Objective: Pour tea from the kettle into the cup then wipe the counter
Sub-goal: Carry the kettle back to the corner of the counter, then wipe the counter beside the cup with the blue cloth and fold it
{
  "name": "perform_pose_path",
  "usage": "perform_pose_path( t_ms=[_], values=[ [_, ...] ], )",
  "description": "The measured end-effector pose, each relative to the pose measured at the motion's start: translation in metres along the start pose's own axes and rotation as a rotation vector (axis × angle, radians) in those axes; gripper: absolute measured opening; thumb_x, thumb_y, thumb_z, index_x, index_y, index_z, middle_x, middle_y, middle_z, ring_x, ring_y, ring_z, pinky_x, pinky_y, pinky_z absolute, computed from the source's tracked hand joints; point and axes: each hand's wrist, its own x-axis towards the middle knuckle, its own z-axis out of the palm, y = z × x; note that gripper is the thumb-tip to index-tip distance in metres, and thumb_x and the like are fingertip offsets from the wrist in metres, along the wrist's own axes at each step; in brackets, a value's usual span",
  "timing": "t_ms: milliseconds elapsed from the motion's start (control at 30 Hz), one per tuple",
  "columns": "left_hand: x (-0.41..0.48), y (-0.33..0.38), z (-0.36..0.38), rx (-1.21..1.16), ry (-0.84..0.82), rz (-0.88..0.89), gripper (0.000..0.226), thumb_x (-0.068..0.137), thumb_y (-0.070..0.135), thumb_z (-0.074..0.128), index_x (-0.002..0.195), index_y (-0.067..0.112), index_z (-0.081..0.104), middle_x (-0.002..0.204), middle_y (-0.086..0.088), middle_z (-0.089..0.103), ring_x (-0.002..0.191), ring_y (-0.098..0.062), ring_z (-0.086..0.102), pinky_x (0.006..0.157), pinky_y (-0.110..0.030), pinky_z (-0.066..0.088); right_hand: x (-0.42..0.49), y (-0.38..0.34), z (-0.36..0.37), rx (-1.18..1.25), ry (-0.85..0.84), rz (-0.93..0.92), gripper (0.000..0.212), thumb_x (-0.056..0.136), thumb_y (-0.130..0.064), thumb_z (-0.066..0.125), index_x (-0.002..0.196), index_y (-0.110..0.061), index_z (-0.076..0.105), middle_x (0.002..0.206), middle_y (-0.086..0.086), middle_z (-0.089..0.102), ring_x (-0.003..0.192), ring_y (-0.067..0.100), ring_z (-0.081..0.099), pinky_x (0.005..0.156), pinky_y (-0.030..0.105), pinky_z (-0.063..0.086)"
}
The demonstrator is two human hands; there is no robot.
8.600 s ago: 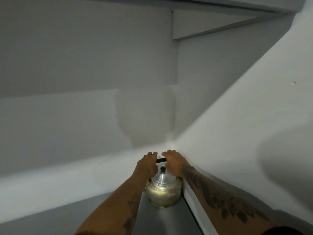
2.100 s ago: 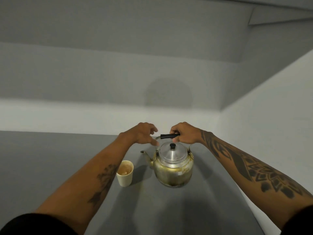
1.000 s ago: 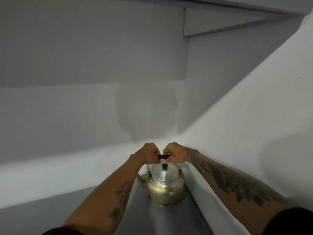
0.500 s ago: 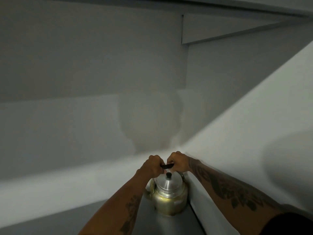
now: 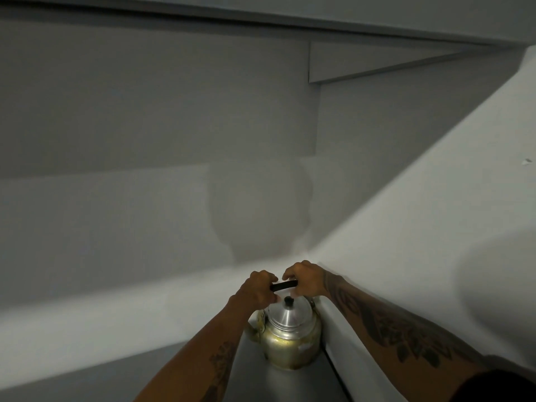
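Observation:
A dull metal kettle [image 5: 290,340] with a silver lid and black knob stands on the grey counter [image 5: 293,385], tucked into the corner against the white wall on the right. Its spout points left, half hidden behind my left forearm. Both hands hold its raised black handle [image 5: 285,285]. My left hand [image 5: 258,291] is closed round the handle's left end. My right hand [image 5: 307,281] curls over the right end. The cup is out of view.
White walls [image 5: 420,227] close in behind and to the right of the kettle. A low white ledge [image 5: 333,329] runs along the counter's right side. A grey overhang [image 5: 377,62] sits high above. Only a narrow strip of counter shows.
Two seconds ago the kettle stood mid-counter beside the cup, held by the right hand alone. Now it is in the corner with both hands on the handle. It has barely shifted in the last half second.

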Motion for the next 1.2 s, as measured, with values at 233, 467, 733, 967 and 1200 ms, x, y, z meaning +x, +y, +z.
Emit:
perform_pose_path(
  t_ms=[233, 467, 733, 967, 1200],
  values=[
    [-0.051, -0.023, -0.019, -0.051, 0.072, 0.021, 0.084, 0.073, 0.029, 0.079, 0.145, 0.019, 0.035, 0.147, -0.008, 0.043, 0.135, -0.025, 0.040, 0.112, -0.040, 0.035, -0.030, -0.017, -0.001, 0.014, 0.058, -0.041, 0.069, 0.080, -0.026, 0.071, 0.141, -0.022, 0.038, 0.148, 0.005, 0.040, 0.136, 0.023, 0.035, 0.110, 0.034, 0.030],
    [-0.143, -0.066, -0.066, 0.033, 0.235, -0.016, 0.072, 0.082, 0.040, 0.068, 0.145, 0.027, 0.034, 0.149, -0.003, 0.043, 0.137, -0.023, 0.039, 0.111, -0.041, 0.035, -0.059, -0.095, 0.019, 0.032, 0.245, -0.206, 0.059, 0.088, -0.034, 0.061, 0.142, -0.023, 0.039, 0.150, 0.002, 0.039, 0.138, 0.021, 0.035, 0.113, 0.035, 0.027],
    [-0.317, -0.197, -0.065, 0.031, 0.377, -0.262, 0.061, 0.091, 0.034, 0.057, 0.145, 0.021, 0.034, 0.153, -0.005, 0.038, 0.140, -0.026, 0.036, 0.114, -0.043, 0.032, -0.089, -0.300, 0.123, 0.053, 0.118, -0.525, 0.056, 0.089, -0.037, 0.058, 0.140, -0.023, 0.041, 0.147, 0.003, 0.044, 0.133, 0.023, 0.041, 0.110, 0.038, 0.034],
    [-0.469, -0.298, -0.031, -0.026, 0.377, -0.630, 0.055, 0.087, 0.014, 0.053, 0.141, 0.014, 0.039, 0.139, -0.016, 0.047, 0.129, -0.034, 0.045, 0.105, -0.046, 0.040, -0.129, -0.453, 0.189, 0.097, 0.033, -0.723, 0.044, 0.089, -0.029, 0.057, 0.131, -0.017, 0.051, 0.137, 0.008, 0.053, 0.126, 0.025, 0.048, 0.105, 0.040, 0.040],
    [-0.569, -0.330, 0.028, -0.051, 0.130, -0.956, 0.082, 0.073, 0.047, 0.072, 0.130, 0.001, 0.036, 0.133, -0.018, 0.044, 0.127, -0.037, 0.042, 0.104, -0.042, 0.037, -0.160, -0.538, 0.318, -0.036, -0.337, -0.534, 0.040, 0.085, -0.015, 0.053, 0.123, -0.005, 0.054, 0.133, 0.020, 0.053, 0.123, 0.036, 0.050, 0.103, 0.041, 0.043]
  ],
)
